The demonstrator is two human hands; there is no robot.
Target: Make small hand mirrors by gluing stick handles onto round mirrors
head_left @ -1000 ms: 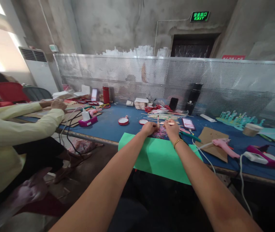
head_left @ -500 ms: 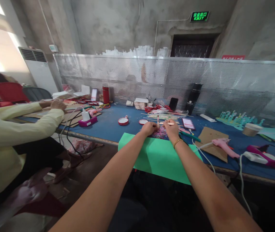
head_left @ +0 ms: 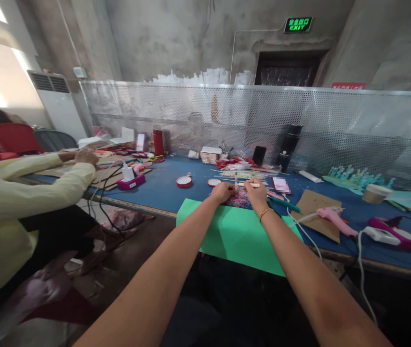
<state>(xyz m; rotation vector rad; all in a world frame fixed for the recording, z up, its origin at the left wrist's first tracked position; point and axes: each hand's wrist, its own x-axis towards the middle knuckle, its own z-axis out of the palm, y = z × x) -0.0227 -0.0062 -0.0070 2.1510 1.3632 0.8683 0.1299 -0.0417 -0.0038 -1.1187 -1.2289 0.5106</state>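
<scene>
My left hand [head_left: 223,193] is closed, its fingers pinched at the lower end of a thin, flat, pinkish-brown strip [head_left: 236,179] that stands upright. A pale pen-like stick [head_left: 250,185] lies in the closed fingers of my right hand [head_left: 257,194], its tip pointing left toward the strip. Beneath and between both hands is a tangle of pink and purple threads [head_left: 240,198]. A green sheet [head_left: 239,236] hangs over the table's front edge under my forearms. The fingertips are too small to make out exactly.
Right of my hands are teal-handled pliers [head_left: 285,204], a pink glue gun [head_left: 335,220] on cardboard [head_left: 308,205], and a purple power strip [head_left: 400,234] with trailing cords. Red-rimmed tape rolls [head_left: 184,181] lie left. A co-worker's yellow sleeve [head_left: 64,188] reaches over the table at far left.
Both my hands and what they hold stay almost in the same place. The co-worker at the left has shifted slightly.
</scene>
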